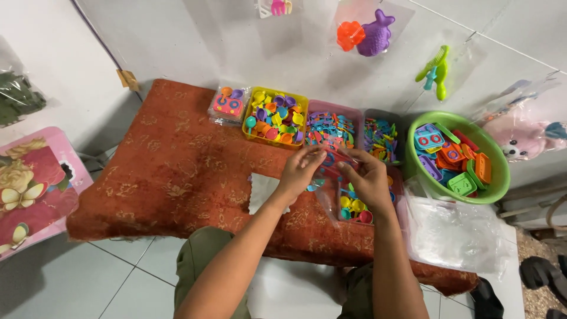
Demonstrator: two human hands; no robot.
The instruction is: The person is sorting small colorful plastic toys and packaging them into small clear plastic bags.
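My left hand and my right hand meet over the red patterned mat, both pinching a clear plastic bag that holds small coloured toy pieces. Under my right hand lies a filled packet of bright toy pieces. Just beyond my hands stand a yellow tray of small plastic spoons and cups, a pink tray of mixed pieces, and a clear tray of tiny parts.
A green bowl of toy stoves stands at the right. A stack of clear bags lies below it. A sealed toy packet rests at the mat's far edge. Packed toys hang on the wall. A pink flowered stool stands left.
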